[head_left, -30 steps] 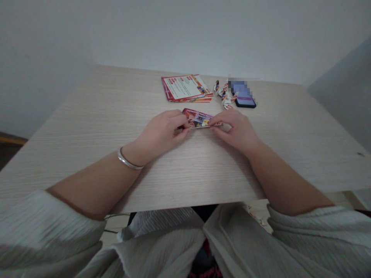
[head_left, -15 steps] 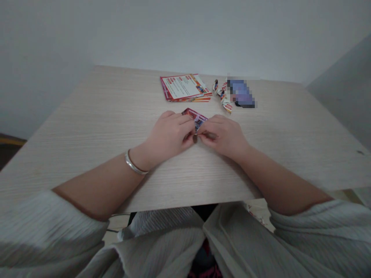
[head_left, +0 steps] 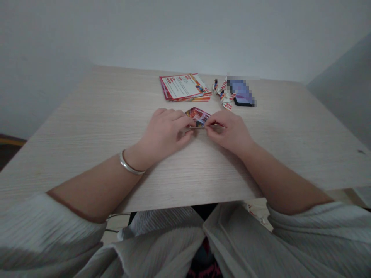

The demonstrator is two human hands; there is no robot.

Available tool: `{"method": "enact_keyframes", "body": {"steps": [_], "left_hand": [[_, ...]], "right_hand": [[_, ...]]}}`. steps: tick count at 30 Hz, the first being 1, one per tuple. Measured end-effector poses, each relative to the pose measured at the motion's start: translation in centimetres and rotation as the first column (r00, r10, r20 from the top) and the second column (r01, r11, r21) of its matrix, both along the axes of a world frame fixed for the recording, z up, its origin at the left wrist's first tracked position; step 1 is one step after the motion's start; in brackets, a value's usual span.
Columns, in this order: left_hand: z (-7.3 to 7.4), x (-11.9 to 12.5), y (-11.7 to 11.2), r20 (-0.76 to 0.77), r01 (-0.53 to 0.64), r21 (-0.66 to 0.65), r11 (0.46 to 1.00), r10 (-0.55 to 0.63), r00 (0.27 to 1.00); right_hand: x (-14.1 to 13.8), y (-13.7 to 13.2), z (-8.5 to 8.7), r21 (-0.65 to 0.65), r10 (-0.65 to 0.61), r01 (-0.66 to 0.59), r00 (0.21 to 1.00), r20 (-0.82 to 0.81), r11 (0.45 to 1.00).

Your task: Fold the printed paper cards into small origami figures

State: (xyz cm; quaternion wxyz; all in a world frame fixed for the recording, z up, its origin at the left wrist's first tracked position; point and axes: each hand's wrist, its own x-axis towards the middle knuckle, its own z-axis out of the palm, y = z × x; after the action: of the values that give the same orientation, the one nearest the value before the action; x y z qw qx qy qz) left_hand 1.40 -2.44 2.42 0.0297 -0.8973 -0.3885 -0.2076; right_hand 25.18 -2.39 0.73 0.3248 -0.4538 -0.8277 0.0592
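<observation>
A small folded sheet of printed paper (head_left: 199, 115), red, purple and blue, lies on the table between my two hands. Its top comes to a blunt point, and its sides are partly hidden by my fingers. My right hand (head_left: 228, 131) pinches the paper's near edge between thumb and forefinger. At the left end of that same edge, my left hand (head_left: 166, 131) has its fingertips on the paper, the thumb just below it. A silver bangle (head_left: 129, 165) circles my left wrist.
Behind my hands is a stack of printed leaflets (head_left: 184, 87). Right of it lie several small folded paper pieces (head_left: 224, 98), beside a phone (head_left: 242, 92) partly blurred out. A pale wall (head_left: 185, 34) stands behind the wood-grain table (head_left: 95, 112).
My hands have moved slightly apart, the left going left. More of the folded paper's printed face shows, and its near edge now looks straight between my fingers.
</observation>
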Motion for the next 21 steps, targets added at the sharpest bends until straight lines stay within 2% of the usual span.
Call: {"method": "enact_keyframes", "body": {"steps": [5,13,21], "left_hand": [[-0.4,0.7,-0.2,-0.006,0.026,0.065,0.998,-0.026,1.0],[-0.6,1.0,-0.1,0.021,0.031,0.046,0.998,-0.032,0.999],[-0.3,0.3,0.3,0.067,-0.041,-0.028,0.999,0.043,0.997]], "right_hand": [[-1.5,-0.8,0.1,-0.027,0.053,-0.051,0.997,0.051,0.998],[-1.8,-1.0,0.1,-0.02,0.086,-0.084,0.987,0.138,0.996],[-0.4,-0.4,0.3,0.018,0.053,-0.054,0.998,0.037,0.998]]}}
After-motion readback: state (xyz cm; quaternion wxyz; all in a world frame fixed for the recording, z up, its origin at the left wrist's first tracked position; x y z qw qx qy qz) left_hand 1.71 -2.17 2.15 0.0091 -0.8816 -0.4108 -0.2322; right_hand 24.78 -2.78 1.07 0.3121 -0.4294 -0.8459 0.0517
